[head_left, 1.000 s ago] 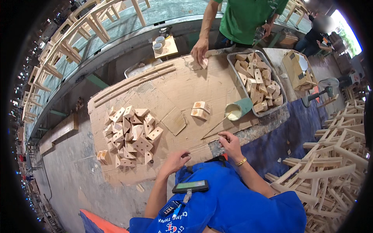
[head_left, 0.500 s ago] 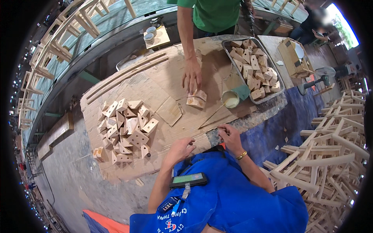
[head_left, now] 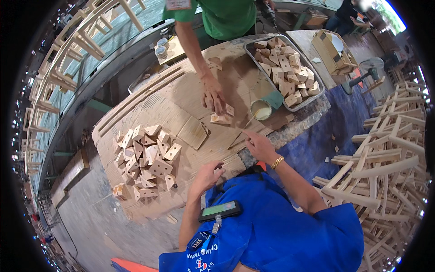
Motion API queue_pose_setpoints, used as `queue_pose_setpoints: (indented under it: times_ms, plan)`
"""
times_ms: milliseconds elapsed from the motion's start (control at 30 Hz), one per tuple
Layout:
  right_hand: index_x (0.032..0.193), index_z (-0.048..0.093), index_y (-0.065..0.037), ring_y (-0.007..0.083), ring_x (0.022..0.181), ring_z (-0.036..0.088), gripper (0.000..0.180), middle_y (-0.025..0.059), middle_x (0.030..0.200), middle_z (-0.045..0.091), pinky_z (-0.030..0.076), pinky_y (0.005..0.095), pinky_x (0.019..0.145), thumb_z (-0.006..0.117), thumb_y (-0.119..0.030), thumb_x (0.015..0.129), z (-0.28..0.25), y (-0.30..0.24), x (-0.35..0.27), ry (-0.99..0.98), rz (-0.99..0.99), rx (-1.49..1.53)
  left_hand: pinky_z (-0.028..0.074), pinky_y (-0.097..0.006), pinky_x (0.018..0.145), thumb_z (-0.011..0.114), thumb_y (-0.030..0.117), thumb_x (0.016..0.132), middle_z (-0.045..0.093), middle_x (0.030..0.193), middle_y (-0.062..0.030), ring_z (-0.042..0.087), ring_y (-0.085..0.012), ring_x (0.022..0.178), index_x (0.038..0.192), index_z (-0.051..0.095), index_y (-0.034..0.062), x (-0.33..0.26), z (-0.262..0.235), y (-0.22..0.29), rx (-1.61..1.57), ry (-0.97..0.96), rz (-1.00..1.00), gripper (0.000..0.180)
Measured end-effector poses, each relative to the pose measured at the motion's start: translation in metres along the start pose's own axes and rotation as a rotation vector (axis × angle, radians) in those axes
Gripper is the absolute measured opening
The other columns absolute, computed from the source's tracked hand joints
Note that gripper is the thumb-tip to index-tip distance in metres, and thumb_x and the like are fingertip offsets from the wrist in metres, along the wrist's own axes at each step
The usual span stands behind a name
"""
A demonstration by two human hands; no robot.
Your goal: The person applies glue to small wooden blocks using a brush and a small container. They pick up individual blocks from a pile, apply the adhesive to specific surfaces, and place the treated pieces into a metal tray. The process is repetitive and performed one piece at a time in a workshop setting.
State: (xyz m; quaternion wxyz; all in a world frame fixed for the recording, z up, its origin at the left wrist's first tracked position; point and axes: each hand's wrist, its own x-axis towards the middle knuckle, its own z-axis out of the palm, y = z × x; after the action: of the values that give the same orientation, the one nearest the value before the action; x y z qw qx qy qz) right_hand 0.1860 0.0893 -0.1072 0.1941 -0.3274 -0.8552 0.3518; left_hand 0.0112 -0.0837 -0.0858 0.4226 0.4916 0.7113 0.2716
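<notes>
My right hand (head_left: 260,147) reaches over the near edge of the cardboard (head_left: 176,104), forefinger stretched out and nothing held. Just beyond it a cup (head_left: 267,116) of pale, glue-like liquid lies tilted, with a thin stick (head_left: 249,121) leaning out of its mouth. My left hand (head_left: 207,176) rests at the near edge of the cardboard, fingers loosely bent, thumb apart, holding nothing. Across from me, a co-worker's hand (head_left: 214,96) in a green-sleeved shirt touches small wooden blocks (head_left: 220,119). Another block (head_left: 215,63) lies behind that hand.
Drilled wooden corner blocks (head_left: 159,167) lie heaped at the left. A metal tray (head_left: 297,109) of similar blocks stands at the far right. Wooden frames (head_left: 385,174) are stacked on the right, near a fan (head_left: 371,70). Long wooden strips (head_left: 140,97) line the far left edge.
My right hand has moved forward toward the cup, its forefinger now extended. My left hand has barely moved. The co-worker's hand stays on the blocks. The whole view has shifted slightly.
</notes>
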Motion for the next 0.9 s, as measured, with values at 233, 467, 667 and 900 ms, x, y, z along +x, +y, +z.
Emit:
queue_pose_setpoints:
  times_ms: [233, 467, 667, 900]
  plan:
    - [0.101, 0.06, -0.005, 0.0348, 0.071, 0.059, 0.023, 0.0177, 0.074, 0.061, 0.047, 0.0413, 0.064, 0.055, -0.012, 0.079, -0.033, 0.006, 0.022, 0.217, -0.087, 0.057, 0.047, -0.034, 0.081, 0.062, 0.014, 0.078, 0.066, 0.092, -0.0137, 0.063, -0.0242, 0.088, 0.102, 0.061, 0.0012, -0.007, 0.001, 0.001, 0.009, 0.069, -0.05, 0.026]
    - [0.114, 0.054, -0.009, 0.0324, 0.111, 0.046, 0.044, 0.0132, 0.122, 0.048, 0.041, 0.0391, 0.093, 0.055, -0.002, 0.07, -0.146, 0.099, 0.064, 0.194, 0.081, -0.635, 0.048, -0.032, 0.079, 0.062, 0.013, 0.078, 0.066, 0.094, -0.0129, 0.063, -0.0223, 0.088, 0.102, 0.061, 0.0004, 0.024, -0.014, -0.009, -0.033, 0.124, 0.052, 0.026]
    - [0.108, 0.056, -0.008, 0.0316, 0.103, 0.052, 0.041, 0.0119, 0.108, 0.056, 0.043, 0.0369, 0.089, 0.061, -0.007, 0.067, -0.157, 0.111, 0.071, 0.033, 0.052, -0.507, 0.046, -0.036, 0.083, 0.065, 0.01, 0.074, 0.062, 0.099, -0.0161, 0.059, -0.0281, 0.093, 0.103, 0.059, 0.0015, 0.075, -0.028, -0.014, 0.006, 0.354, 0.14, 0.03]
    - [0.101, 0.056, 0.001, 0.0169, 0.073, 0.061, 0.032, 0.0077, 0.084, 0.062, 0.047, 0.0261, 0.062, 0.065, -0.014, 0.074, -0.144, 0.09, 0.048, 0.504, 0.278, 0.536, 0.037, -0.042, 0.093, 0.064, 0.008, 0.068, 0.052, 0.114, -0.0139, 0.046, -0.0329, 0.109, 0.12, 0.051, 0.0092, 0.136, -0.03, -0.015, 0.322, 0.419, 0.144, 0.053]
